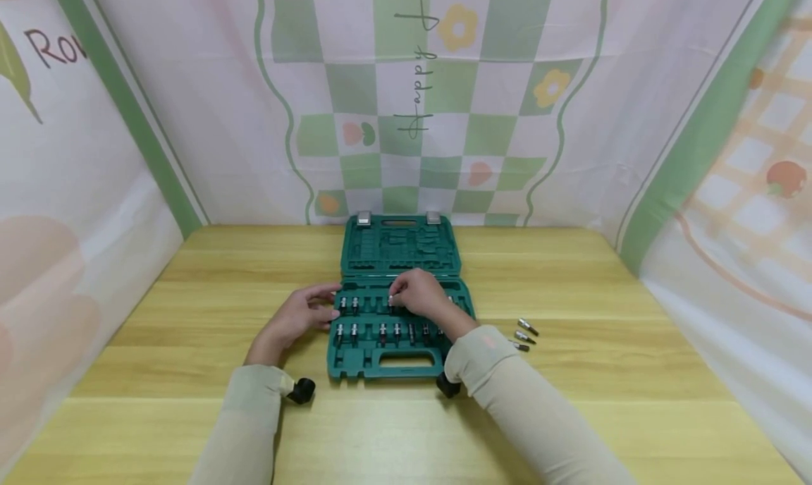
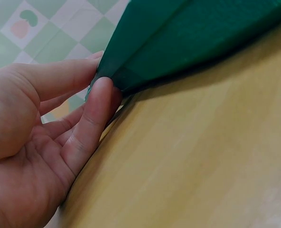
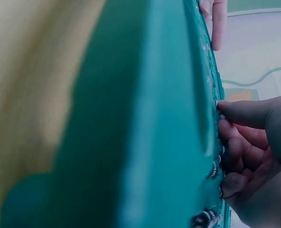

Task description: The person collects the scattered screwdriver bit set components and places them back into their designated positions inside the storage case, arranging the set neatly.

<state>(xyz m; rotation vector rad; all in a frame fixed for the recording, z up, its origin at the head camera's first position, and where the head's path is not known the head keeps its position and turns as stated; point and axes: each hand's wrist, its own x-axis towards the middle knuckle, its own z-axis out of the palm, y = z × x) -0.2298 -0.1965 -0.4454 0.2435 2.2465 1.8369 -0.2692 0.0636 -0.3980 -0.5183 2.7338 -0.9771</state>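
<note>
In the open green plastic case (image 1: 352, 362), held at left by the left hand (image 1: 301, 316), the right hand (image 1: 421, 295) pinches one small silver metal bit (image 1: 390, 303) at the far row, likely light, stiff, best taken by its end.

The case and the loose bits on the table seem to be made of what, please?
The case looks like plastic, green with a slight sheen, judging by its moulded recesses. The bits look metallic, probably steel: shiny silver with darker tips.
</note>
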